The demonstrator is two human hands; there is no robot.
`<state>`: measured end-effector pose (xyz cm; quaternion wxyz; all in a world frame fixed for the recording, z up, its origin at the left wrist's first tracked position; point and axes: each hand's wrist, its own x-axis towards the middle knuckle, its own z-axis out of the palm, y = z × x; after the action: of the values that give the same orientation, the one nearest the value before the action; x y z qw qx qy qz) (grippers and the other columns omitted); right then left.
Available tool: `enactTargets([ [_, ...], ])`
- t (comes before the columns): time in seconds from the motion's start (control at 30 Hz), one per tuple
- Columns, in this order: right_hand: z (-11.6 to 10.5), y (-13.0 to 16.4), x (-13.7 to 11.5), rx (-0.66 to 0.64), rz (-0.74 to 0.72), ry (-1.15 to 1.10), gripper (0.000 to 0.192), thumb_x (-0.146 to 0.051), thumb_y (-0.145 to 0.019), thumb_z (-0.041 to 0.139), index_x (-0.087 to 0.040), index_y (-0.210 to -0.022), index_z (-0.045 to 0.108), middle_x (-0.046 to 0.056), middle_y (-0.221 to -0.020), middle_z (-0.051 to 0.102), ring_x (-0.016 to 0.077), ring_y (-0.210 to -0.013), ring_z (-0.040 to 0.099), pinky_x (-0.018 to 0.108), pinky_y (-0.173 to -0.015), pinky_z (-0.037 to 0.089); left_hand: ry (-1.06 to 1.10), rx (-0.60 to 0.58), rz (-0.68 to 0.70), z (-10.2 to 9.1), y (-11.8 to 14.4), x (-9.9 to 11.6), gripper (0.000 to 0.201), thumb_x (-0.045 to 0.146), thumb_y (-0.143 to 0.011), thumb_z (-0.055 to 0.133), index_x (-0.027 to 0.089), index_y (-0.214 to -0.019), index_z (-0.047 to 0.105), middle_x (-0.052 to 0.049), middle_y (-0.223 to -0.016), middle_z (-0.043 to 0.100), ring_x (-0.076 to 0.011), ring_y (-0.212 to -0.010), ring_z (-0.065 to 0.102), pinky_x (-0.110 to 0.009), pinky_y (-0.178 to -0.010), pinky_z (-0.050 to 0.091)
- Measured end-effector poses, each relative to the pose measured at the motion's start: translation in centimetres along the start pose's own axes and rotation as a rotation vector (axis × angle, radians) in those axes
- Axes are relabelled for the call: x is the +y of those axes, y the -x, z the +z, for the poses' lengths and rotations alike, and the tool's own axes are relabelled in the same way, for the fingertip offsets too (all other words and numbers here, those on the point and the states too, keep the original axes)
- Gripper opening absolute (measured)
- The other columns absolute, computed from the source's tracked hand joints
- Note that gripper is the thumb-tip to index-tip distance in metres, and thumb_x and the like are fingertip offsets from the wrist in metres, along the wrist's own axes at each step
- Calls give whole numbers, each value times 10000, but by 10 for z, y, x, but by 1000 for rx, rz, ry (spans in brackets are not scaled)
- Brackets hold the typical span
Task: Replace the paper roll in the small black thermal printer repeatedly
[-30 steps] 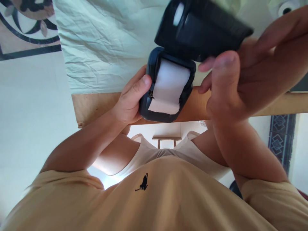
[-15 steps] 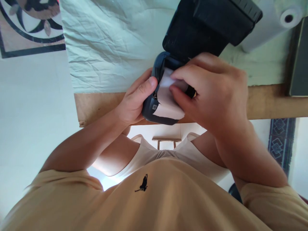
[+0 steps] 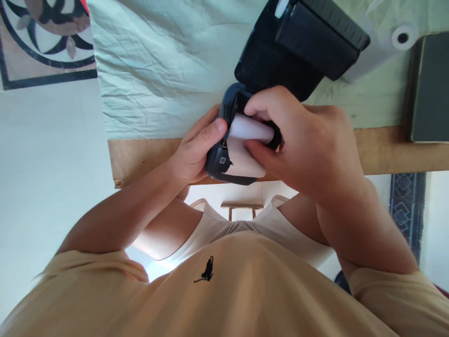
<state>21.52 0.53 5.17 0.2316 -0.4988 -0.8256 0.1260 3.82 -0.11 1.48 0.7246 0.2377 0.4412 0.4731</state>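
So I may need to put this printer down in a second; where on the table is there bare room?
The widest bare patch is the pale cloth left of the printer, running to the table's left edge. The wooden strip beside the left hand is narrow. The right side is crowded: right hand, spare paper roll and dark book.

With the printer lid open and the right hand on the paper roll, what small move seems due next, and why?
Probably press the paper roll down until it sits fully in the printer bay. The right hand pinches the roll, which looks only partly inside; the lid stands open, the loose paper end hangs over the front edge, and the left hand steadies the body.
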Motion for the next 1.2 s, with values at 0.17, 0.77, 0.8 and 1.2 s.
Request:
enactTargets([
  [0.17,-5,7,5,-3,71,-271,354,-402,-865,685,-283,-1192,618,-29,-851,695,160,-756,655,297,-628,474,-30,-72,128,1,2,-2,364,584,-888,694,224,-943,692,-43,-885,736,-294,-1122,734,-342,-816,623],
  [0.77,8,7,74,382,274,-547,255,-254,-714,837,-230,-660,589,-17,-584,597,130,-532,540,304,-519,368,-82,-128,72,-8,-1,1,314,513,-921,654,213,-1006,696,-42,-911,731,-214,-852,761,-243,-539,539],
  [0.8,8,7,76,400,273,-467,228,-245,-711,822,-230,-667,599,-6,-624,620,133,-576,538,316,-571,380,-82,-131,69,-8,0,1,326,522,-913,659,212,-1009,693,-47,-934,737,-224,-881,766,-246,-543,544],
  [1.2,20,13,94,325,149,-141,617,-145,-670,799,-288,-1250,645,32,-994,755,164,-729,618,314,-686,483,-60,-83,66,-9,-3,1,224,396,-943,598,192,-960,691,-54,-895,726,-278,-1036,776,-323,-728,644],
])
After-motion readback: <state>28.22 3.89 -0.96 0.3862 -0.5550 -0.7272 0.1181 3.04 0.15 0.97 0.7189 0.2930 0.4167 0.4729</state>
